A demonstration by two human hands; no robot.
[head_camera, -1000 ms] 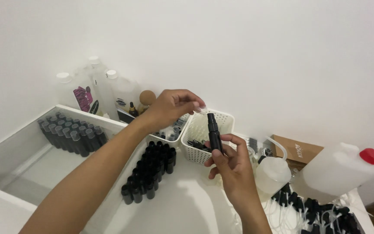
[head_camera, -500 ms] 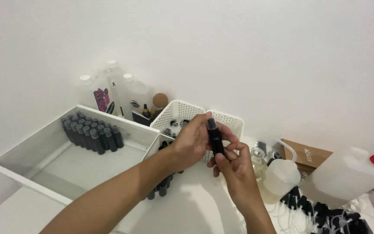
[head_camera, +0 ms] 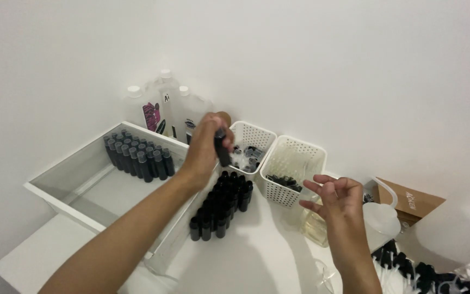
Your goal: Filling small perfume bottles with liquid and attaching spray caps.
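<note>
My left hand point(head_camera: 205, 147) grips a small black bottle point(head_camera: 222, 148) upright, above the far end of a cluster of black bottles point(head_camera: 221, 202) standing on the white table. My right hand point(head_camera: 334, 200) hovers with fingers spread and nothing in it, just right of a white perforated basket point(head_camera: 296, 170) that holds small dark parts. A second white perforated basket point(head_camera: 251, 146) sits right behind the held bottle.
A white open box point(head_camera: 91, 182) at left holds rows of capped black bottles point(head_camera: 136, 155). Clear plastic bottles point(head_camera: 168, 106) stand at the wall. At right are a squeeze bottle point(head_camera: 381, 216), a brown carton point(head_camera: 409, 198), a white jug point(head_camera: 455, 228) and black pump tops point(head_camera: 420, 269).
The left hand took the black bottle from the right hand and carried it left toward the bottle cluster. The right hand let go and opened.
</note>
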